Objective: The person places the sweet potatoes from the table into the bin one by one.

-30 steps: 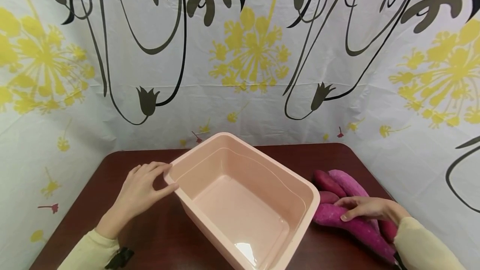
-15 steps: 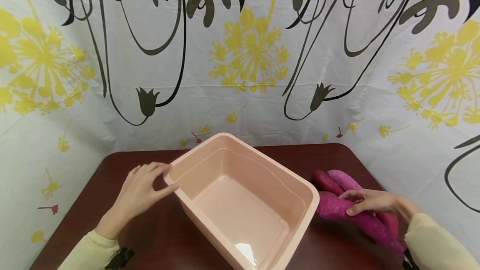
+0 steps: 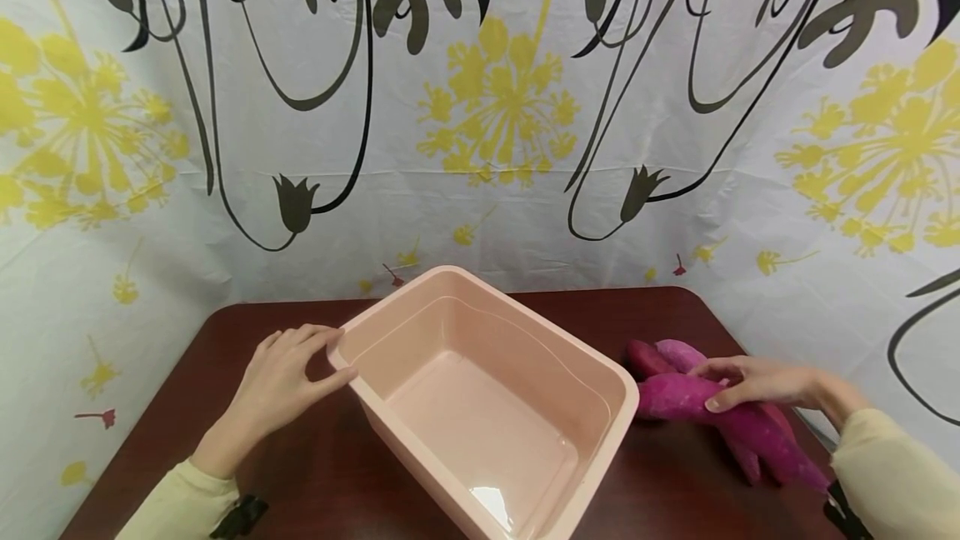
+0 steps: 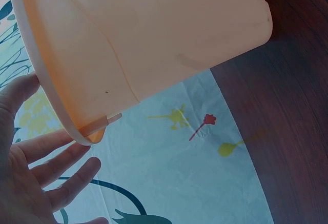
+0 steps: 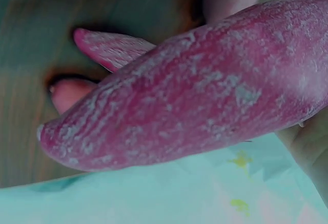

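My left hand (image 3: 281, 382) holds the left corner of a pale pink plastic tub (image 3: 517, 312), thumb on one side of the rim and fingers on the other. In the left wrist view the tub's outer wall (image 4: 169, 29) slants across the top, and the other fingers (image 4: 74, 183) stand spread below the rim. Over on the right, my right hand (image 3: 768, 382) grips a long purple sweet potato (image 3: 675, 397) from above. It fills much of the right wrist view, white marks on its skin. Several more sweet potatoes (image 3: 647, 359) lie beneath and behind it, partly covered.
The dark red-brown table (image 3: 288, 315) carries the tub at its middle, turned diagonally, its inside bare. A white cloth (image 3: 480, 223) printed with flowers hangs behind and along both sides. Black straps (image 3: 242, 517) show at the wrists.
The right hand has lifted the sweet potato slightly and moved it back and to the right, uncovering the tips of others below. The left hand and the tub have stayed in place.
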{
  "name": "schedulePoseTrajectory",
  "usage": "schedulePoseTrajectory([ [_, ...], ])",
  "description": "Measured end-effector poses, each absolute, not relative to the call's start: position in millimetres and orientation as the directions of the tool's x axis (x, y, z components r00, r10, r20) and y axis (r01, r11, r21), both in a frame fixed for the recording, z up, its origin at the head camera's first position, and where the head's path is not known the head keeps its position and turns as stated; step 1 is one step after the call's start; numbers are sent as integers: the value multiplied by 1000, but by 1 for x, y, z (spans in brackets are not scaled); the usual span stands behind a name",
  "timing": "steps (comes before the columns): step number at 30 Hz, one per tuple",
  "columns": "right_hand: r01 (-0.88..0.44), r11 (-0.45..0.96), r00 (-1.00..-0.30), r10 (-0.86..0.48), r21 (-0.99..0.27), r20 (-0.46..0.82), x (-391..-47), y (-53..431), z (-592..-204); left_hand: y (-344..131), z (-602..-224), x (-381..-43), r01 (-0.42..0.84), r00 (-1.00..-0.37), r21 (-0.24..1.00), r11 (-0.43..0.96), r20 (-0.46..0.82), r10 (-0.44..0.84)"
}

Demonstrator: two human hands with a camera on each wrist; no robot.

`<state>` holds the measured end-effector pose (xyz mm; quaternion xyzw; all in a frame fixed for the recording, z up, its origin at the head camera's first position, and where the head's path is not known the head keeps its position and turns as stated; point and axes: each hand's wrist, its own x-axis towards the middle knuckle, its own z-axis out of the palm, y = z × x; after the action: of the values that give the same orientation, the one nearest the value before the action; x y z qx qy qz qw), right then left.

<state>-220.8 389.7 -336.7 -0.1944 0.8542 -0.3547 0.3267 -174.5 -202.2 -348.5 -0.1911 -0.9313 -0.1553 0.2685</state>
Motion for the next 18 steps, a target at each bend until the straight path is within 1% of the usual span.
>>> schedulePoseTrajectory([
  [3,-111,667,-699,-579,-737,-419,-222,389,-329,-202,-348,-174,438,-785,187,879,556,272],
  [10,-152,693,-729,-560,-705,-394,-220,391,-311,-202,-348,-174,436,-789,192,879,552,270],
  [18,-226,676,-717,-603,-702,-350,-220,388,-294,-202,-347,-174,436,-791,189,880,547,274],
])
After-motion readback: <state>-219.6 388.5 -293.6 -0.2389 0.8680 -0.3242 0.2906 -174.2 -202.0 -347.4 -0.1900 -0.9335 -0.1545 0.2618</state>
